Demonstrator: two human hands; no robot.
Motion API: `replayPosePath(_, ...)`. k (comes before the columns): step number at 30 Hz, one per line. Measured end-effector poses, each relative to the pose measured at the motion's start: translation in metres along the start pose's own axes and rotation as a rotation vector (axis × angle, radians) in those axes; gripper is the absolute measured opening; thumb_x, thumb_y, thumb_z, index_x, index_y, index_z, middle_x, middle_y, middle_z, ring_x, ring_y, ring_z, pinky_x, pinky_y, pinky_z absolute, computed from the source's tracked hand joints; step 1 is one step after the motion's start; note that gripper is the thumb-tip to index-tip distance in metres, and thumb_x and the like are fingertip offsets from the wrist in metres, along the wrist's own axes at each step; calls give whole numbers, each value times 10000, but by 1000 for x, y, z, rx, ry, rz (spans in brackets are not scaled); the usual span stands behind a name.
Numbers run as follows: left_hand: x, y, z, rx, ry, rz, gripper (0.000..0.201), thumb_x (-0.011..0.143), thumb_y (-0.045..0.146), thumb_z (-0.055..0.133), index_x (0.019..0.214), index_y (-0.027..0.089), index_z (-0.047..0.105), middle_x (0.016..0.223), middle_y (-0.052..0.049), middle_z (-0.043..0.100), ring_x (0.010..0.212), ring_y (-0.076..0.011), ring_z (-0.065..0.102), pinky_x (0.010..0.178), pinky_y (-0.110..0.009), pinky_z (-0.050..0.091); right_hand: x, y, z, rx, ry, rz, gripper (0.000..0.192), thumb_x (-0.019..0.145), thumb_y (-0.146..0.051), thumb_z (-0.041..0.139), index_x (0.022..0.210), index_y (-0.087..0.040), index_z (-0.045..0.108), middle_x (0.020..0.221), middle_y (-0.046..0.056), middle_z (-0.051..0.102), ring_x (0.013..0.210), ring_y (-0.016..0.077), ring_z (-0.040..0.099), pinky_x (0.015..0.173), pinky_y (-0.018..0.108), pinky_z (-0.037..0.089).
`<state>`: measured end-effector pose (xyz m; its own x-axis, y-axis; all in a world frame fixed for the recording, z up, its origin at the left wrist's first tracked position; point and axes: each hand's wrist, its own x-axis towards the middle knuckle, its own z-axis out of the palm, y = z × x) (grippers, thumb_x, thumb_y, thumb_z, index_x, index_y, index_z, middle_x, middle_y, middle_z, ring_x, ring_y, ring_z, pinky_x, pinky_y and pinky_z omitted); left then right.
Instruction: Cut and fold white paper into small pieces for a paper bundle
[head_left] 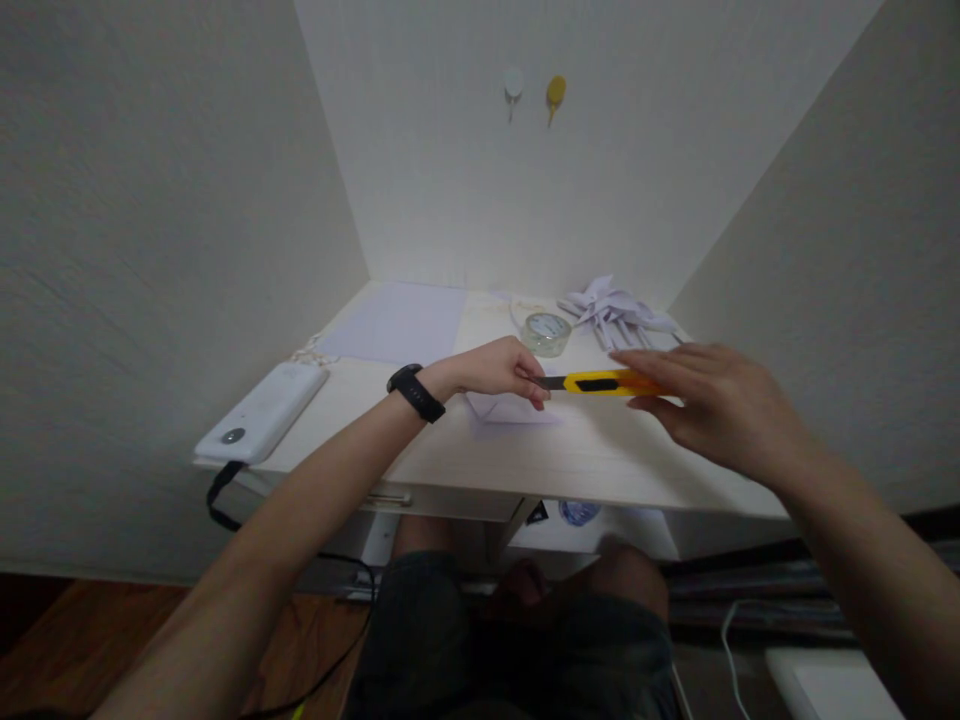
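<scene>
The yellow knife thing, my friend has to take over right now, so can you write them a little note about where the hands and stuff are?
Right hand: holds the yellow plastic utility knife level above the desk, by its handle end.
Left hand: its fingers pinch the knife's blade tip, over a small white sheet of paper lying flat on the pale wooden desk.
Nearby: a clear roll of tape behind the knife, a pile of folded white paper pieces at the back right, a white power bank at the left edge.
Done: no cut shows in the sheet.
Left: any cutting.

Soft even light, slight blur, warped edges
</scene>
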<state>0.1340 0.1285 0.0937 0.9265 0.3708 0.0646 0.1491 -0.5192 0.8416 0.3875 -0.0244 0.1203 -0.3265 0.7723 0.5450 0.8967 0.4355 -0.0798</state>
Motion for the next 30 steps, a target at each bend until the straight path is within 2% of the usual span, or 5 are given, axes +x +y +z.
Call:
replayPosePath(5, -7, -4, 0, -251, 231, -74, 193, 725, 310, 768, 779, 126, 780, 822, -97, 760, 790, -159, 643, 800, -302, 460, -3, 5, 26, 567, 568, 333, 977, 659, -394, 848, 1484, -391, 323, 1409, 96, 562, 1226, 335, 577, 942, 511, 512)
replayPosePath(11, 0, 4, 19, -273, 182, -53, 262, 724, 365, 760, 819, 123, 787, 797, -80, 741, 750, -152, 598, 723, -290, 426, 11, -32, 76, 1252, 196, 535, 601, 712, -543, 778, 1223, -273, 614, 1219, 105, 692, 1111, 292, 664, 923, 461, 551)
replayPosePath(16, 3, 4, 26, 30, 87, -21, 282, 783, 411, 721, 853, 147, 793, 724, -24, 713, 677, -135, 580, 638, -256, 384, 22, -33, 82, 1256, 186, 597, 340, 686, -507, 813, 797, -198, 726, 849, 74, 765, 861, 256, 726, 867, 435, 586)
replayPosePath(22, -11, -21, 29, 538, 272, 4, 267, 933, 328, 573, 1106, 207, 736, 1119, -77, 739, 1066, -228, 656, 924, -345, 453, 0, 10, 82, 1283, 273, 696, 516, 642, -619, 800, 946, -209, 723, 907, 80, 772, 890, 261, 739, 874, 440, 605)
replayPosePath(30, -26, -56, 54, 572, 118, 58, 219, 929, 285, 604, 1096, 216, 728, 1299, -60, 657, 1347, -235, 489, 1136, -425, 352, -29, 17, 102, 1263, 280, 795, 415, 512, -369, 928, 846, -226, 728, 874, 37, 766, 896, 228, 721, 946, 439, 565)
